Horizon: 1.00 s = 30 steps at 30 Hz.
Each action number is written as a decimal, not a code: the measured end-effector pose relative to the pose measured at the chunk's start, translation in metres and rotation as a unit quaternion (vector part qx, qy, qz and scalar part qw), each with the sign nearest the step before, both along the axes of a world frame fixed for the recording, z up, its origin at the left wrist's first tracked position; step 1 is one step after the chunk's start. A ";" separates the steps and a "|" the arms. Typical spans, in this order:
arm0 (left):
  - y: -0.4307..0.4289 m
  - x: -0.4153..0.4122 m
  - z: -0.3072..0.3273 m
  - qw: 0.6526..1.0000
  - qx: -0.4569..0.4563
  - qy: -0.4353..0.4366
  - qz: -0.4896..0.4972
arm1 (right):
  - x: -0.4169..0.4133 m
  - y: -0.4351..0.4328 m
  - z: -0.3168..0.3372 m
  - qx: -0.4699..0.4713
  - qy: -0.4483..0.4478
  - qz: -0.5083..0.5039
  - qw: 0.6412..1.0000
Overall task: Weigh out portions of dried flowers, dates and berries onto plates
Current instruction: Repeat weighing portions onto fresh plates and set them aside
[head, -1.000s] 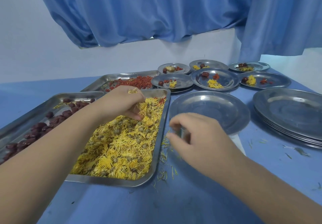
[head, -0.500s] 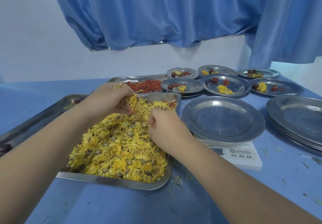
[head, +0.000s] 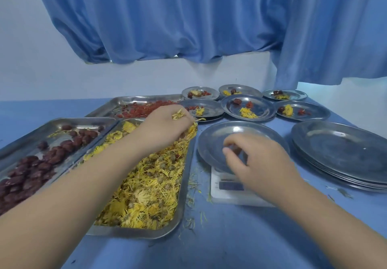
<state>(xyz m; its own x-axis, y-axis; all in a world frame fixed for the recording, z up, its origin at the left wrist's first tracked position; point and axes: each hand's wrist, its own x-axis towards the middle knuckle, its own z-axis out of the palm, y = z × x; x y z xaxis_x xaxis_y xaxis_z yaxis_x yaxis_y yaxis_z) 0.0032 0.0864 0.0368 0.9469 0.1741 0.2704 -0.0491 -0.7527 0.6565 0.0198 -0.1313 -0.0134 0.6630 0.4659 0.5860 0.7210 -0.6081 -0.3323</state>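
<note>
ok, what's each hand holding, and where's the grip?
Left hand: tuft of flowers, grip at fingertips. Right hand: fingertips pinched over the plate; contents cannot be told.

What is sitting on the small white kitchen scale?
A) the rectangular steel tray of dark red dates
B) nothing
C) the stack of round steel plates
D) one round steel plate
D: one round steel plate rests on the small white kitchen scale, beneath the right hand; the stack of round steel plates sits apart, further right.
</note>
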 end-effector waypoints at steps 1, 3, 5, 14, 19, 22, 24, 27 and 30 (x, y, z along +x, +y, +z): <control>-0.010 0.007 -0.002 1.000 0.007 0.000 -0.005 | 0.009 -0.013 -0.002 0.027 0.002 -0.023 0.999; -0.030 0.024 -0.005 1.000 0.012 -0.008 -0.020 | 0.025 -0.034 -0.007 0.089 0.013 -0.063 0.994; -0.049 0.040 -0.008 0.998 0.021 -0.012 -0.050 | 0.038 -0.047 -0.009 0.122 0.022 -0.089 0.988; -0.076 0.075 -0.027 0.985 0.066 0.053 -0.147 | 0.051 -0.056 -0.017 0.073 0.042 -0.094 0.992; -0.065 0.067 -0.026 0.985 0.061 0.074 -0.142 | 0.047 -0.053 -0.017 0.080 0.031 -0.086 0.993; -0.060 0.060 -0.024 0.987 0.084 0.055 -0.125 | 0.041 -0.049 -0.018 0.068 0.026 -0.079 0.994; -0.060 0.057 -0.025 0.987 0.111 0.033 -0.114 | 0.038 -0.046 -0.019 0.063 0.015 -0.072 0.995; -0.064 0.052 -0.029 0.989 0.100 0.032 -0.101 | 0.033 -0.041 -0.019 0.070 -0.019 -0.064 0.995; -0.067 0.050 -0.032 0.992 0.073 0.037 -0.096 | 0.030 -0.037 -0.018 0.074 -0.042 -0.062 0.994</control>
